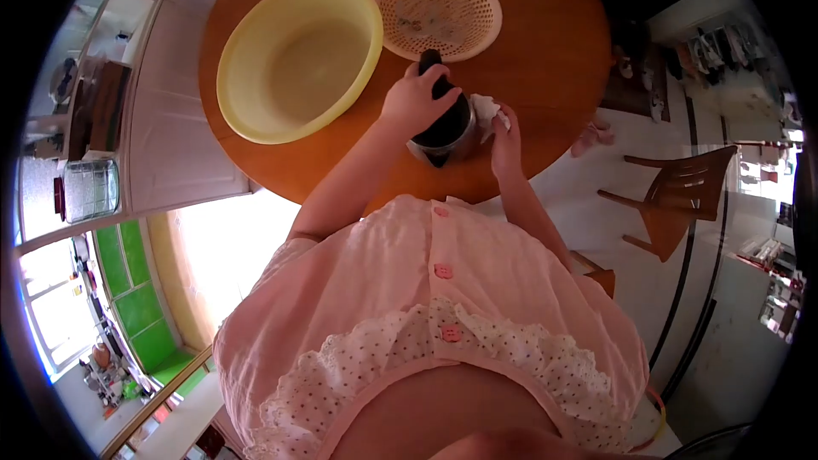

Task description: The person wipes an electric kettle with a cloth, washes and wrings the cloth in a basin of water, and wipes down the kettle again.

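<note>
A dark kettle (pixel 446 129) with a shiny metal side stands near the front edge of the round wooden table, its spout toward my body. My left hand (pixel 417 100) is wrapped round its black handle from the left. To the right of the kettle, my right hand (pixel 506 140) pinches a crumpled white tissue (pixel 486 111), which lies against or very close to the kettle's side. Behind the kettle sits a pink perforated basket (pixel 491 17), and a large yellow basin (pixel 371 25) is at the left.
The round brown table (pixel 554 43) spans the upper middle. A wooden chair (pixel 682 196) stands on the floor at the right, with pink slippers (pixel 591 136) near the table. White cabinets (pixel 183 111) are at the left, and green cabinet doors (pixel 136 290) show lower left.
</note>
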Tool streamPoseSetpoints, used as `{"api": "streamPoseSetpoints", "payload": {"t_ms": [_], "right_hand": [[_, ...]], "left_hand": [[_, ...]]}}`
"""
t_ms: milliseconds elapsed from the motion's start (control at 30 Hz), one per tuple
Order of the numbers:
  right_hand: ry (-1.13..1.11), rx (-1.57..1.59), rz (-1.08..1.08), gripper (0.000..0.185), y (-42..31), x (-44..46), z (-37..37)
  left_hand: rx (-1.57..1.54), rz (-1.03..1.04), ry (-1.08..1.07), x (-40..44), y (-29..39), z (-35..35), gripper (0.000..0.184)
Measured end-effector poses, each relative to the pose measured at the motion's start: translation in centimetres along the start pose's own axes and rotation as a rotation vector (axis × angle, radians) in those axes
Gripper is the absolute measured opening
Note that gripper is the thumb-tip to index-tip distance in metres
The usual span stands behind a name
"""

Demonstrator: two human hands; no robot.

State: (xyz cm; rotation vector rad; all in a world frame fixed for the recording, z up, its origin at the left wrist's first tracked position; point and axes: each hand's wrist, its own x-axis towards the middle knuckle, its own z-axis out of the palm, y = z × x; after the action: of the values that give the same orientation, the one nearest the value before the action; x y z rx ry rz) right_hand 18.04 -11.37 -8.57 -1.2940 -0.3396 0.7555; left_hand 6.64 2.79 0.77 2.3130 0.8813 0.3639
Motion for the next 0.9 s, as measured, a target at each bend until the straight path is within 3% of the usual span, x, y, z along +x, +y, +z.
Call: {"api": "streamPoseSetpoints", "payload": {"t_ms": [167,367,467,600,700,833,900], "right_hand": [[0.058,0.100,0.253,0.028,2.6,1.8,-1.7],[-0.208,0.248,0.601,0.033,6.5,2.5,-0.6],[-0.251,0.230,0.636,0.032,10.8,3.3,-0.2],[-0.189,0.103,0.539,0.029,10.2,2.7,0.0],[-0.215,0.185,0.526,0.028,10.1,3.6,-1.3],[-0.184,0.188,0.454,0.032,7.2,4.1,-2.0],[-0.162,0.083,0.431,0.032,5.7,3.9,-2.1]], "left_hand": [[-0.058,-0.059,0.128,-0.5,-2.8,-1.3,0.033],[0.026,-0.147,0.137,-1.4,-3.2,-2.2,0.032],[0.051,-0.146,0.154,-1.5,-3.0,-2.1,0.030],[-0.054,-0.183,0.113,-1.3,-3.0,-2.4,0.029],[-0.116,-0.263,0.118,-1.7,-3.8,-1.4,0.029],[-0.700,-0.386,0.139,-2.3,-2.8,-0.5,0.040],[-0.683,-0.322,0.135,-3.0,-2.9,0.5,0.048]]}}
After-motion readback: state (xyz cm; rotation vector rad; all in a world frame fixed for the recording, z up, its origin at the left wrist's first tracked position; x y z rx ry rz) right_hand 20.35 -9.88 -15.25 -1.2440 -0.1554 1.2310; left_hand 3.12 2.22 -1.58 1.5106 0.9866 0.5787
